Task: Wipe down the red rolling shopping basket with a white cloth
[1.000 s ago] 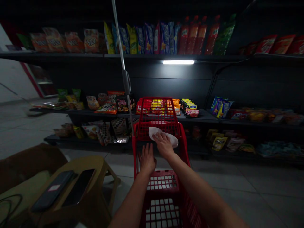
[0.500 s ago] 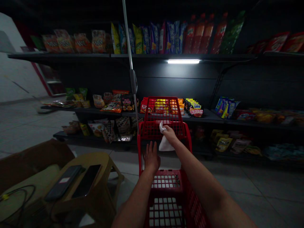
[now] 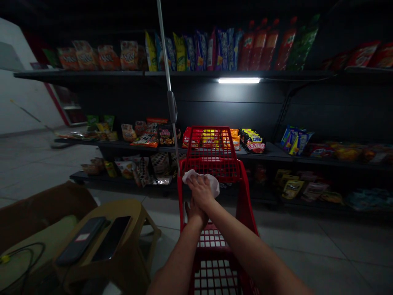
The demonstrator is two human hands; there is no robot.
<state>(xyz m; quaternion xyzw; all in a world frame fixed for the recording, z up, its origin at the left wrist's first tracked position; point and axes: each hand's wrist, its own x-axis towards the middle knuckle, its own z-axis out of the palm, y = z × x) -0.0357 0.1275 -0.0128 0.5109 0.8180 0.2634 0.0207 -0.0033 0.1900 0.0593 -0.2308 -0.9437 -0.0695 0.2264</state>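
My right hand [image 3: 201,190] is laid across a crumpled white cloth [image 3: 215,185], its fingers pressing on it. The cloth spreads out past the fingertips on both sides. Just under and behind it is my left hand [image 3: 195,215], partly covered by the right hand and the cloth. One of its fingers sticks out at the left, apart from the rest; its other fingers are mostly hidden. Both hands are above a red plastic shopping cart [image 3: 248,200], near its raised grid flap [image 3: 211,153].
Dark shelves [image 3: 273,149] with snack packets and drink bottles [image 3: 264,45] stand ahead. A metal pole [image 3: 167,65] rises left of the cart. On a tan stool [image 3: 135,209] at the left lie a phone [image 3: 112,237] and a dark device [image 3: 81,239]. A cardboard box [image 3: 52,209] sits beyond.
My right hand has moved left and down with the cloth, from right of the left hand to on top of it. The left hand, spread before, is now partly covered.
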